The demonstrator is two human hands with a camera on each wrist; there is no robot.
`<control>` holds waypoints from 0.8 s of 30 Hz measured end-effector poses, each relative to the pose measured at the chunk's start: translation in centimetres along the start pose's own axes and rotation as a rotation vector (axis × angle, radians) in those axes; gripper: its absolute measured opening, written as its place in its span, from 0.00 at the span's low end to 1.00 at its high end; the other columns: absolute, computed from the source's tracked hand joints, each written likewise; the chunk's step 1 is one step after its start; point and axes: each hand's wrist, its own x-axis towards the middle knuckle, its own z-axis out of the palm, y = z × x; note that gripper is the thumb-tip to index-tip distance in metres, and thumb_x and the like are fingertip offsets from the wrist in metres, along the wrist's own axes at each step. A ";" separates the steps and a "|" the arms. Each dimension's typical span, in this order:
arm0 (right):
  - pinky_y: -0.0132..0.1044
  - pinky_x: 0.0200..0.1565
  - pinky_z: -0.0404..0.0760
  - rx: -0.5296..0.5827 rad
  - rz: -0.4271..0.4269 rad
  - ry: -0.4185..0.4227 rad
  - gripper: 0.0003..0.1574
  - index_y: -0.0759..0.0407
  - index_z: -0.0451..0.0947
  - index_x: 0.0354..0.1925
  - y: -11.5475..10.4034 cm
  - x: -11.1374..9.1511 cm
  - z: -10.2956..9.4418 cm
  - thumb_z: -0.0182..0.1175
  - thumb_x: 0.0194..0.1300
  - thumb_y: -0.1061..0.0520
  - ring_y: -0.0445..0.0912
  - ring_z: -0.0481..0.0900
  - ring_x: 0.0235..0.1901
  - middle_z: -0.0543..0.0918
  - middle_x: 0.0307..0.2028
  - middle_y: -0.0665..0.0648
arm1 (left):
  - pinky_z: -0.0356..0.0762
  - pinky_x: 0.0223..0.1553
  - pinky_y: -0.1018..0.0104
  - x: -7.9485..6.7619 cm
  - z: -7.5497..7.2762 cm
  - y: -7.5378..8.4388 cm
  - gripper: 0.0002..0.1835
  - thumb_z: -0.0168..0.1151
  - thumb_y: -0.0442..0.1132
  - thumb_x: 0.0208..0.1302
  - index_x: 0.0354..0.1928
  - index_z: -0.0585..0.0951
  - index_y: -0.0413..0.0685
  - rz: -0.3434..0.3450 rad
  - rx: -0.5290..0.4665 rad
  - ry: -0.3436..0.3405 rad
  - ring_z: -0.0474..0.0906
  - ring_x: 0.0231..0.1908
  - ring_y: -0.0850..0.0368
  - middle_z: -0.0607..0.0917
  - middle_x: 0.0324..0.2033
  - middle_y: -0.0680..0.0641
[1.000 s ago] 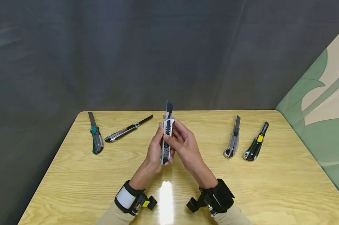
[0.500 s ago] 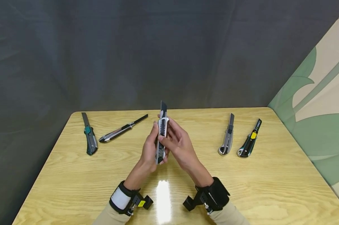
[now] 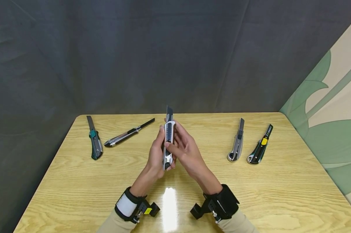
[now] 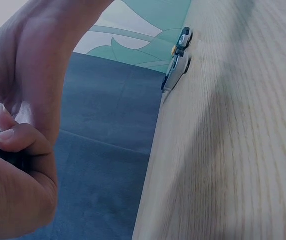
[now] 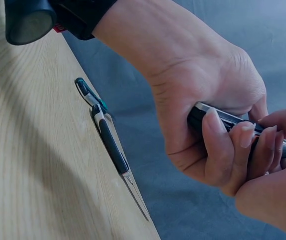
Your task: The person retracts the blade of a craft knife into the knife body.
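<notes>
In the head view, a silver and black snap-off utility knife (image 3: 169,131) points upward away from the body, its dark blade out at the top. My left hand (image 3: 155,158) grips its body from the left, with the fingers curled round behind it, as the right wrist view shows. From the other side my right hand (image 3: 190,154) holds the same knife, thumb pressed on its front face and fingers behind. In the left wrist view the knife is mostly hidden by my left fingers (image 4: 25,137). Both hands are raised above the wooden table (image 3: 265,194).
On the left lie a green and grey utility knife (image 3: 96,142) and a slim silver one (image 3: 124,137). A grey utility knife (image 3: 236,144) and a black one with a yellow slider (image 3: 260,147) lie on the right. A dark curtain (image 3: 152,58) hangs behind the table.
The head view has shifted slightly. Both hands keep their hold on the utility knife, with no clear change of grip.
</notes>
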 end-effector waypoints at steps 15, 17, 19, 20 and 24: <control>0.34 0.62 0.59 0.066 0.032 -0.040 0.47 0.54 0.45 0.70 0.6 -0.1 -0.3 0.50 0.60 0.78 0.48 0.52 0.65 0.56 0.67 0.56 | 0.60 0.02 0.68 0.2 -0.1 -0.1 0.33 0.30 0.66 0.69 0.38 0.67 0.41 0.011 -0.002 0.024 0.62 0.06 0.55 0.70 0.17 0.50; 0.35 0.63 0.58 0.067 0.035 -0.043 0.47 0.54 0.44 0.70 0.6 -0.1 -0.3 0.49 0.60 0.78 0.47 0.52 0.65 0.55 0.68 0.56 | 0.60 0.02 0.68 0.2 -0.1 -0.1 0.33 0.30 0.66 0.69 0.39 0.67 0.41 0.013 0.001 0.023 0.62 0.06 0.55 0.70 0.18 0.50; 0.35 0.63 0.57 0.066 0.037 -0.048 0.48 0.54 0.43 0.70 0.5 -0.1 -0.3 0.49 0.60 0.78 0.47 0.51 0.65 0.54 0.68 0.56 | 0.60 0.02 0.68 0.2 -0.1 0.0 0.33 0.30 0.66 0.69 0.39 0.67 0.40 0.015 0.002 0.022 0.61 0.06 0.55 0.70 0.18 0.50; 0.35 0.63 0.57 0.066 0.035 -0.052 0.48 0.55 0.43 0.71 0.5 -0.1 -0.3 0.48 0.60 0.79 0.47 0.50 0.65 0.53 0.68 0.56 | 0.60 0.02 0.68 0.2 -0.1 0.0 0.33 0.30 0.66 0.69 0.39 0.67 0.40 0.014 0.003 0.021 0.61 0.06 0.55 0.70 0.18 0.50; 0.35 0.63 0.58 0.060 0.026 -0.071 0.47 0.54 0.42 0.71 0.6 -0.1 -0.2 0.48 0.61 0.78 0.48 0.51 0.65 0.54 0.68 0.57 | 0.59 0.02 0.68 0.1 -0.1 0.1 0.32 0.30 0.65 0.69 0.40 0.67 0.41 0.015 0.001 0.023 0.61 0.06 0.55 0.70 0.18 0.50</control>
